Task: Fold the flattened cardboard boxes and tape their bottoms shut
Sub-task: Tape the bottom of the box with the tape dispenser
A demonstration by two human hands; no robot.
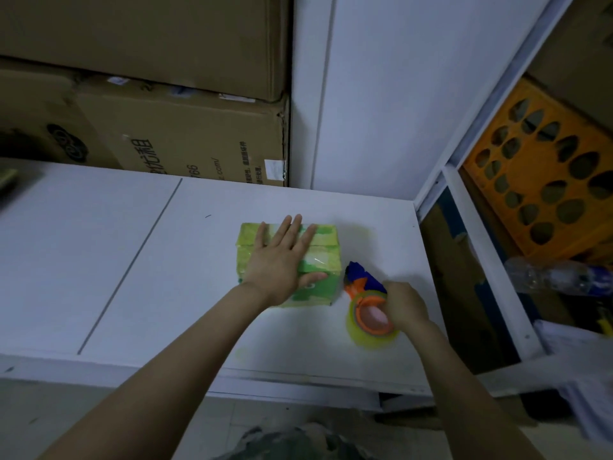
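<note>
A small green and yellow cardboard box (323, 257) stands folded on the white table (132, 260), with shiny clear tape across its top face. My left hand (282, 257) lies flat on top of it, fingers straight and spread. To the right of the box, my right hand (403, 305) grips a tape dispenser (368, 302) with an orange and blue body and a roll of yellowish clear tape. The dispenser's blue end sits close to the box's right side.
Large brown cardboard cartons (166, 94) are stacked at the back left of the table. A white wall panel rises behind. To the right, past the table edge, stand an orange plastic crate (544, 180), a plastic bottle (557, 277) and papers.
</note>
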